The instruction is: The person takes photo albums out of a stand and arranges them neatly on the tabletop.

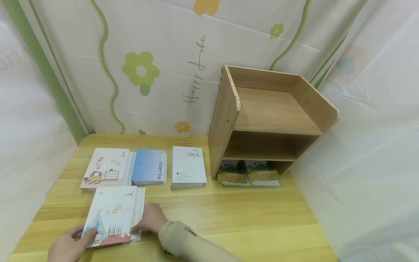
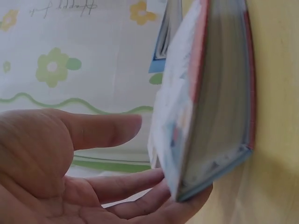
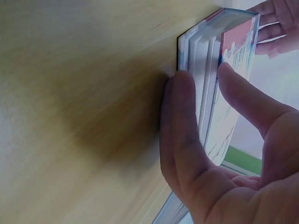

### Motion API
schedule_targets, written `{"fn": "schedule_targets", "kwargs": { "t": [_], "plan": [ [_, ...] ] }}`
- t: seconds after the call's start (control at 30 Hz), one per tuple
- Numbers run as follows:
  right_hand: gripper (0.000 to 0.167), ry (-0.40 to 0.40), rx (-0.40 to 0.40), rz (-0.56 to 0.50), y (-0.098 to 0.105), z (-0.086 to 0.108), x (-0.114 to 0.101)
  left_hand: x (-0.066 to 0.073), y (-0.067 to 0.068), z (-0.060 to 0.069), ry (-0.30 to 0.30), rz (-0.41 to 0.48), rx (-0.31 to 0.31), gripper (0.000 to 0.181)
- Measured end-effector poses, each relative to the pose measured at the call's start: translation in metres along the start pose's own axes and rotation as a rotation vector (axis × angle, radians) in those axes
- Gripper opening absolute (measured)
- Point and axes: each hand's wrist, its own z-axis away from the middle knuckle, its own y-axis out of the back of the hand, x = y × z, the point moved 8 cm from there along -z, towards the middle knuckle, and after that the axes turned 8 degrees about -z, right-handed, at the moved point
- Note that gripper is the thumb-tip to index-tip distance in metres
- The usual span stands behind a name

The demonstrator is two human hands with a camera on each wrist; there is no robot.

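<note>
A white photo album with a tent drawing lies at the front left of the table. My left hand holds its lower left corner, thumb over the cover; the left wrist view shows fingers reaching round the corner of the album. On the opposite side, my right hand grips the edge. Seen from the right wrist, its thumb is at the cover edge and its fingers lie along the side of the album.
Behind are an album with an armchair drawing, a blue POLAROID album and a white album. A wooden shelf stands to the right, with two landscape-printed items in its lowest compartment. Printed curtains hang behind the table.
</note>
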Motion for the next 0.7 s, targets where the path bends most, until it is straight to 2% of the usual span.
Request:
{"fn": "schedule_targets", "kwargs": {
  "t": [0.17,0.37,0.53,0.7],
  "plan": [
    [0.036,0.005,-0.005,0.035,0.002,-0.003,0.004,0.012,0.006,0.009,0.028,0.005,0.059,0.077],
    [0.055,-0.042,0.012,-0.019,0.008,-0.001,0.009,0.029,0.011,0.019,-0.01,0.03,0.066,0.075],
    [0.043,-0.057,-0.003,-0.078,0.015,0.004,0.008,0.04,0.01,0.021,-0.057,0.044,0.026,0.079],
    [0.026,-0.045,-0.019,-0.179,0.025,0.01,0.007,0.047,0.005,0.022,-0.126,0.033,-0.048,0.083]
  ]
}}
